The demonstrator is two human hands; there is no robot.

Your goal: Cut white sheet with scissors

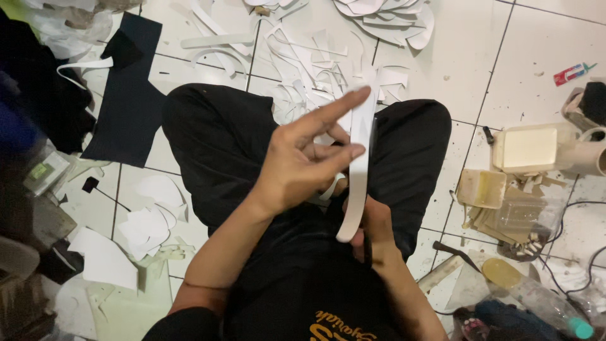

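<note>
Scraps (315,57) before knees; box (527,148) right.

The strip (358,170) is plain white. The scraps (315,57) on the floor are white too. The floor tiles (543,38) are white with dark lines between them. The trousers (221,139) are black, and the shirt (297,297) is black with orange letters. The sheet (126,101) is dark navy. The tube (571,74) is red, white and teal. The bottle (536,298) is clear with a teal cap. The box (527,148) is cream.
</note>
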